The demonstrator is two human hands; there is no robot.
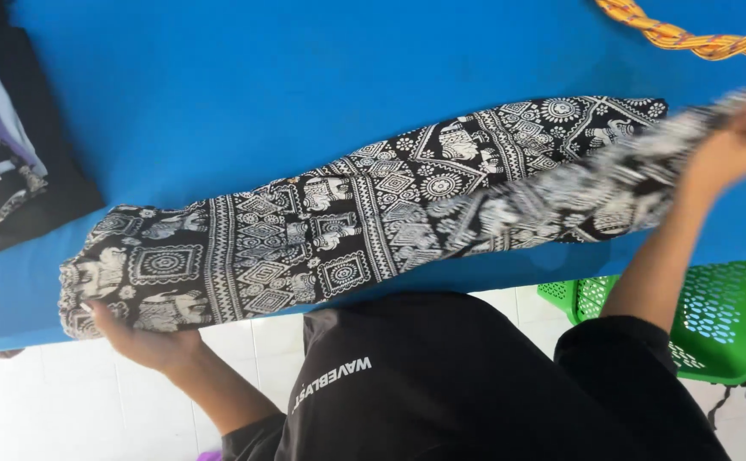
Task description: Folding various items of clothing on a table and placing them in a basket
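Head camera view, looking down at a person standing against a bright blue worktop [245, 77]. A pair of black-and-white patterned trousers [339, 226], printed with elephants and geometric bands, lies stretched lengthwise across the worktop, parallel to its near edge. The left hand [138, 337] is closed on the gathered end of the trousers at the near edge, thumb on top of the fabric and fingers under it, which appears to pin that end in place. The right hand [736, 145] is at the opposite end, lifted off the worktop and blurred with motion; it seems clamped on a layer of the cloth, raising it over the layer beneath, though the blur hides the fingers. Holding both ends keeps the garment taut and straight.

A stack of folded dark clothes [6, 145] sits on the worktop's far left. A yellow-orange braided rope [689, 34] lies at the top right corner. Below the worktop, a green perforated plastic basket [714, 316] stands on a pale tiled floor [253, 350].
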